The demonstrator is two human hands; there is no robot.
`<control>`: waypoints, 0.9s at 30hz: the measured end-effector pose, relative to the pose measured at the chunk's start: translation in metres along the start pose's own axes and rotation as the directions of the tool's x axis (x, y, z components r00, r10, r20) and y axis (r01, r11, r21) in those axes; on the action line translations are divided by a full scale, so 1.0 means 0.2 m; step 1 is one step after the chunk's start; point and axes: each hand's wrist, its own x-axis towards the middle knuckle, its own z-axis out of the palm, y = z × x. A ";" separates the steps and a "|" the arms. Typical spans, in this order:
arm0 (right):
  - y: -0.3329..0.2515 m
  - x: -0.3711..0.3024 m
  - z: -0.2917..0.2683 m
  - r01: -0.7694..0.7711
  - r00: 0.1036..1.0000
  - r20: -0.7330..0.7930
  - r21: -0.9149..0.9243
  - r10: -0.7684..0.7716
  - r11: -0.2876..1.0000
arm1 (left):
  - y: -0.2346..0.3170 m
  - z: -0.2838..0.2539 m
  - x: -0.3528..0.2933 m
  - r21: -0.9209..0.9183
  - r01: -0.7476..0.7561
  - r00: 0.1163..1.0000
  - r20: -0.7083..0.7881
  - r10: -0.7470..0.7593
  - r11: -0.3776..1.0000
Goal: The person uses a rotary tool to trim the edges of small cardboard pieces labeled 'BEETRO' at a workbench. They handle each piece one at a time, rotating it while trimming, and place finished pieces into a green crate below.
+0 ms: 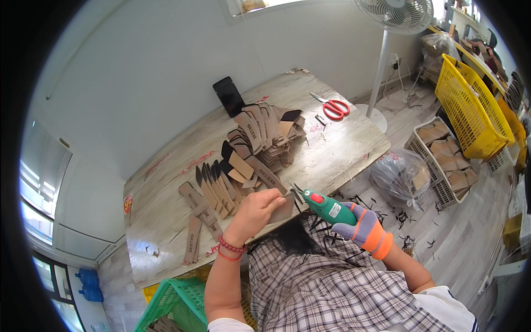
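Observation:
My left hand [257, 213], bare and with red beads round the wrist, pinches a tan flat piece [284, 209] at the table's front edge. A grey and orange glove covers my right hand [360, 227], which is wrapped round a green handheld electric cutter [331, 209] with a red button. The cutter's dark tip points at the edge of the tan piece; whether they touch I cannot tell. Beyond my left hand lies a heap of tan and black strips [265, 130], with a fanned row [213, 188] beside it. Several loose strips [192, 240] lie further left.
On the table [343, 160] are red-handled scissors [334, 109] and a black phone [228, 95]. A green crate [171, 299] stands below left. To the right are a bagged bundle [401, 174], a white basket [442, 157], a yellow basket [470, 105] and a fan [395, 14]. Black trimmings [406, 243] litter the floor.

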 end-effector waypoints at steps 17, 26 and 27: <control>0.17 -0.01 0.06 -0.100 0.992 -0.064 0.141 0.110 0.985 | -1.05 -0.65 -0.32 0.223 0.902 0.366 -0.850 -0.379 0.370; 0.17 -0.03 0.06 -0.083 0.993 -0.073 0.153 0.095 0.985 | -1.24 -0.58 0.11 -0.348 0.674 0.175 -0.781 -0.599 0.652; 0.17 -0.03 0.06 -0.077 0.993 -0.079 0.170 0.092 0.982 | -1.22 -0.54 0.14 -0.378 0.605 0.150 -0.810 -0.566 0.701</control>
